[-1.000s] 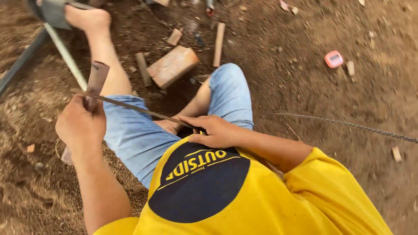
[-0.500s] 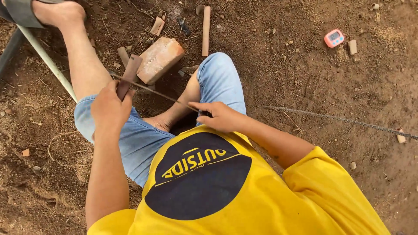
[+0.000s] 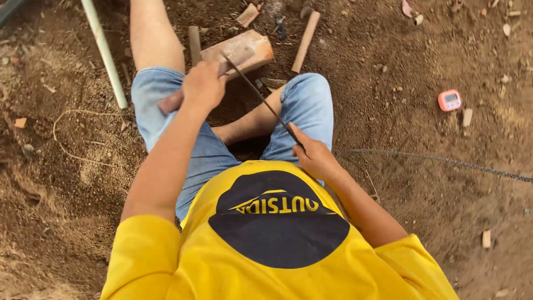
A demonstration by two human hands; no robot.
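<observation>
Far over on the left I see a thin white pipe (image 3: 104, 53) lying on the brown dirt (image 3: 61, 183). Next to it, a bare leg in blue jean shorts (image 3: 194, 150) stretches out along the ground. I sit low, and a yellow shirt (image 3: 277, 250) with a dark round patch fills the bottom of my view.

My left hand (image 3: 204, 84) is closed tight around a brown wooden stick (image 3: 208, 75). The stick slants up to the right, and its top end lies over the red brick (image 3: 244, 50) on the ground between my knees. A short dark peg (image 3: 194, 44) lies just left of the brick.

A thin dark metal rod (image 3: 258, 94) runs from the top of the stick down to my right hand (image 3: 313, 155). That hand pinches the low end of the rod with its fingers shut on it, close to my right knee.

Past the brick lies another wooden stick (image 3: 306, 33). Farther right, a long grey wire (image 3: 444, 161) runs over the dirt. A small pink timer (image 3: 449, 100) sits up there too, with little stone bits near it.
</observation>
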